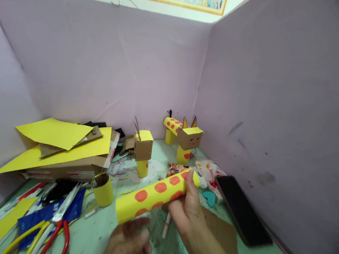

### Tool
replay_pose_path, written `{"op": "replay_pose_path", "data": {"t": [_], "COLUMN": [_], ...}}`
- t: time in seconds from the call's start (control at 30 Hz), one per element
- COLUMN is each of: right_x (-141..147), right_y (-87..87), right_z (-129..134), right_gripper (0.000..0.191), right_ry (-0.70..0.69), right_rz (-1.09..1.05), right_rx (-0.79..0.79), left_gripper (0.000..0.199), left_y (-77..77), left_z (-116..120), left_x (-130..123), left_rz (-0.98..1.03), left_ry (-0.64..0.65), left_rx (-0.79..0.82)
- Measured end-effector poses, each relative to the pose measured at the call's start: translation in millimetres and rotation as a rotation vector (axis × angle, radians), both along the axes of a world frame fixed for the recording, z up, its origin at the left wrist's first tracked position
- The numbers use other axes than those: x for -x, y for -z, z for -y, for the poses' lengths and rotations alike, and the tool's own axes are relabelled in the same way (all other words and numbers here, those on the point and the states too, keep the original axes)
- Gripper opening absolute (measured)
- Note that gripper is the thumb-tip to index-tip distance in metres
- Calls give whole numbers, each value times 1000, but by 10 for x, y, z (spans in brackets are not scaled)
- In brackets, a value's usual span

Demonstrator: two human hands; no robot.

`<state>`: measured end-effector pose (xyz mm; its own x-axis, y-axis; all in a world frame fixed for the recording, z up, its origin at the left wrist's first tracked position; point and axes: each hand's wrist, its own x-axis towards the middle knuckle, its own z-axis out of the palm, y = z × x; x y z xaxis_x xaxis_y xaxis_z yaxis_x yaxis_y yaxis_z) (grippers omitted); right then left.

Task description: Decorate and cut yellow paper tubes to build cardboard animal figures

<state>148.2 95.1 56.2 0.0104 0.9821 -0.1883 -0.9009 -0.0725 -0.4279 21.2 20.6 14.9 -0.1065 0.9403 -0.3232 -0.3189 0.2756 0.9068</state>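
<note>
Showing orange-red spots, one yellow tube point(154, 193) is grasped by right hand point(186, 208); cannot tell if left hand point(127, 241) grips; two cardboard heads point(189, 140) behind

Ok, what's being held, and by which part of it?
The yellow tube with orange spots, held near its right end by the right grip. The left grip is by the other end, contact unclear.

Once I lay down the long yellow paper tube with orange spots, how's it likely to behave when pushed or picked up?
The yellow spotted tube would probably roll if pushed, since its sides look rounded. It's likely fairly stiff, as it looks straight from end to end. It's probably light too: the right hand grips it near one end.
</note>
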Motion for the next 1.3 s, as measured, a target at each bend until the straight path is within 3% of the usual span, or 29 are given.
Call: {"op": "replay_pose_path", "data": {"t": [0.07, 0.17, 0.33, 0.43, 0.53, 0.73, 0.83, 0.97, 1.1, 1.3], "right_x": [36, 93, 55, -32, -76, -48, -88, -139, -106, -22], "right_y": [20, 41, 29, 27, 63, 213, 248, 239, 241, 216], "right_z": [8, 43, 95, 85, 53, 0, -20, -25, -17, 25], "right_gripper": [34, 32, 30, 39, 57, 40, 34, 38, 56, 33], "right_ry": [-14, -75, -171, -218, -329, -385, -386, -375, -440, -424], "right_rz": [1, 36, 40, 105, 293, 550, 643, 751, 721, 589], "right_rx": [35, 21, -64, -159, -257, -313, -451, -623, -494, -386], "left_gripper": [80, 92, 45, 32, 32, 38, 51, 39, 32, 47], "left_y": [-51, -205, -357, -422, -481, -463, -443, -450, -467, -460], "left_z": [-61, -104, -174, -220, -206, -101, -94, -97, -86, -24], "left_x": [46, 151, 377, 567, 730, 901, 967, 1010, 1037, 1008], "left_rz": [90, 74, 95, 118, 63, 28, 58, -23, -53, 97], "left_ry": [-196, -292, -289, -325, -395, -377, -366, -337, -353, -393], "left_rx": [-66, -225, -205, -106, -63, -179, -103, -60, -114, -298]}}
